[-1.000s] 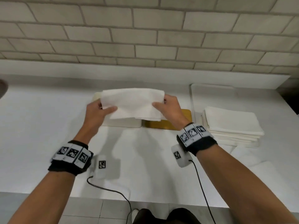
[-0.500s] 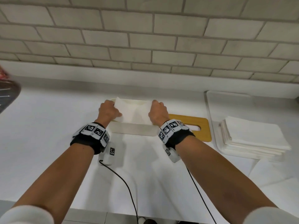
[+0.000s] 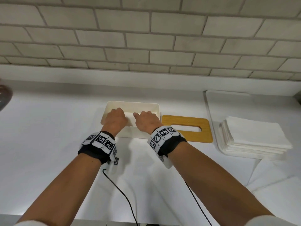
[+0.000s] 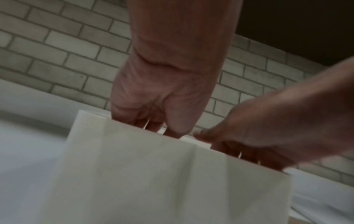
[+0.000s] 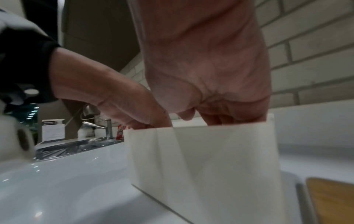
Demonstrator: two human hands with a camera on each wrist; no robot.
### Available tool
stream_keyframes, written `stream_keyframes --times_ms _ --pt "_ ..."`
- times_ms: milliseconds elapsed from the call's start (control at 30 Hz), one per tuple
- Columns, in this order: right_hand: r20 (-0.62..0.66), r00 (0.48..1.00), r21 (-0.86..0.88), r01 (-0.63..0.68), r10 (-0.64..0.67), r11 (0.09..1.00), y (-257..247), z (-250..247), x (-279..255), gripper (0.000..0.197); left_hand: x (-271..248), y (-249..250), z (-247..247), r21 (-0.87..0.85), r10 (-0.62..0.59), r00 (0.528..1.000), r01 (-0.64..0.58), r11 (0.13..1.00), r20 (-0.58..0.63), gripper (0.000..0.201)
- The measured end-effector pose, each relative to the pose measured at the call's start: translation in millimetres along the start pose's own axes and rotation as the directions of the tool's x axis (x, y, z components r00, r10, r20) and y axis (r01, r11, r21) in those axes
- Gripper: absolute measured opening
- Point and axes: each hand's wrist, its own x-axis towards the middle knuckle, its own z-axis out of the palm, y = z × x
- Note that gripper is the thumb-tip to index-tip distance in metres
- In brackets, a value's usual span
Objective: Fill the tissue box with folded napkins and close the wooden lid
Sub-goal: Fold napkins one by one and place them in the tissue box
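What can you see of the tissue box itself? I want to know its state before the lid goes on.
The tissue box is a cream-white rectangular container, plastic by its look, with rounded corners. It stands upright and open on the white counter, lid off. The wooden lid lies flat just to its right. Both the left hand and right hand reach down inside it, onto a white napkin. How full it is cannot be told.

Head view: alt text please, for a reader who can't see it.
Both hands, left hand and right hand, reach into an open white tissue box on a white counter, pressing a napkin down. The wooden lid lies beside it, then a stack of napkins.
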Motion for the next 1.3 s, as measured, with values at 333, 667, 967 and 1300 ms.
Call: stream_keyframes --times_ms 333,667,967,1300 --pt "0.053 0.998 0.171 -0.046 0.037 0.984 -0.2 -11.1 -19.1 0.039 -0.1 -2.8 -2.6 0.048 -0.042 0.984 0.034 0.998 0.173 0.051" --pt "-0.377 0.909 0.422 -0.001 0.177 0.906 121.9 -47.0 -113.3 0.05 -75.4 97.0 -15.3 -0.309 0.309 0.932 -0.354 0.882 -0.187 0.027" --pt "-0.163 0.804 0.375 -0.485 0.571 0.79 301.2 -28.6 -227.4 0.034 -161.9 222.4 67.2 -0.639 0.528 0.81 -0.269 0.721 0.255 0.018" --pt "0.116 0.491 0.103 -0.87 0.863 0.481 417.9 3.4 -298.6 0.089 -195.0 255.6 103.8 -0.726 0.548 0.765 -0.158 0.669 0.339 0.019"
